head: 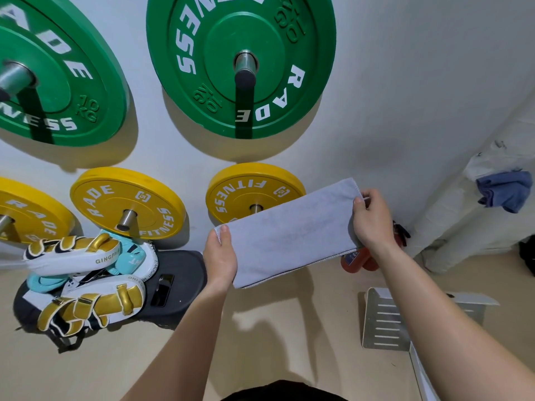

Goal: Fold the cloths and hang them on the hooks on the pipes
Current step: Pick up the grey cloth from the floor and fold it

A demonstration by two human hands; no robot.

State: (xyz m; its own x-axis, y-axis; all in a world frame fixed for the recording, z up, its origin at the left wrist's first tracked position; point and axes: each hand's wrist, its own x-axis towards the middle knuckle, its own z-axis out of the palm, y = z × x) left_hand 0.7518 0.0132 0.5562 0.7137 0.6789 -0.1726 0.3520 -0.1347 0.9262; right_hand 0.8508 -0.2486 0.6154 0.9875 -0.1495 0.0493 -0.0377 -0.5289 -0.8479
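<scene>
A light grey cloth [285, 231] is stretched in the air in front of me as a long folded strip, tilted up to the right. My left hand [220, 256] grips its lower left end, thumb on top. My right hand [372, 221] pinches its upper right end. A blue cloth [503, 191] hangs bunched on a white wrapped pipe [451, 227] at the right. The hook under it is hidden.
Green weight plates [240, 62] and yellow weight plates [127, 204] hang on pegs on the white wall. Gold and white boxing pads [86, 282] lie on a dark mat at the left. A red object [359, 260] sits by the wall. A slotted metal bracket [385, 319] lies on the floor.
</scene>
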